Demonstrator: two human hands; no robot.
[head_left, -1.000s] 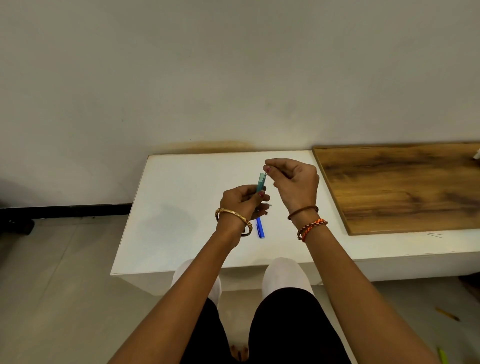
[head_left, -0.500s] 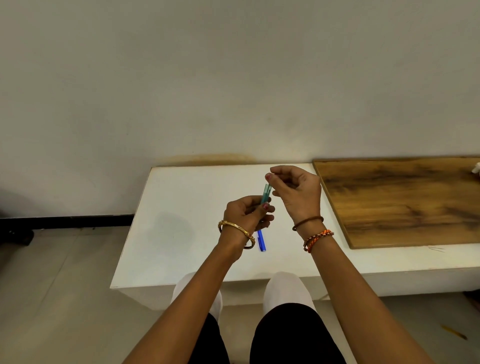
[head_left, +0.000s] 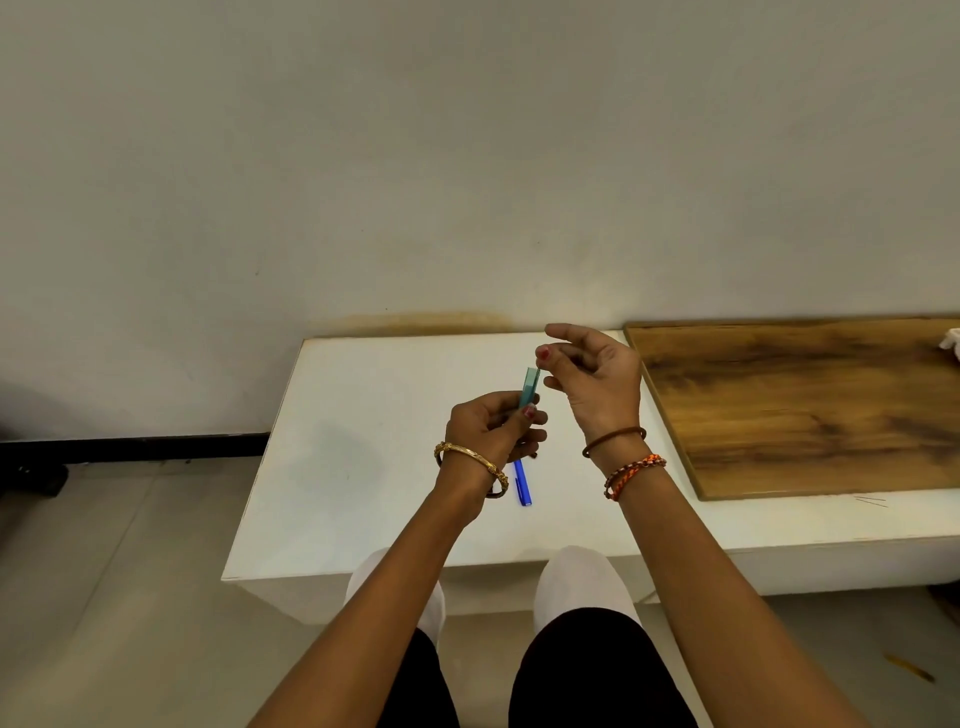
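— What have you got there?

— A slim, see-through teal plastic pen barrel (head_left: 529, 387). It is straight-sided and paler towards the top, where the light comes through it. Its upper end is cut off square.

— Where is it?

— In the air above the white table (head_left: 363, 415), over the middle of the top. It stands almost upright, its top leaning a little to the right. My left hand (head_left: 493, 426) grips its lower half, fingers curled round it and thumb pressed to its side, so only the upper part shows above my fist.

— And your other hand?

— My right hand (head_left: 592, 379) is just beside the top end. The thumb tip sits right above the opening, the forefinger stretches out over it, and the other fingers are loosely curled. Something thin and pale seems to sit at the rim, but it is too small to make out. I can't tell whether I am pinching anything.

— What lies near your left wrist?

— A short blue plastic pen piece (head_left: 522, 483), flat on the table and apart from the barrel.

— Anything else?

— A brown wooden board (head_left: 805, 405) lies on the table's right part, well apart from the barrel. I wear a gold bangle (head_left: 470, 457) on my left wrist and orange thread bands (head_left: 634, 470) on my right.
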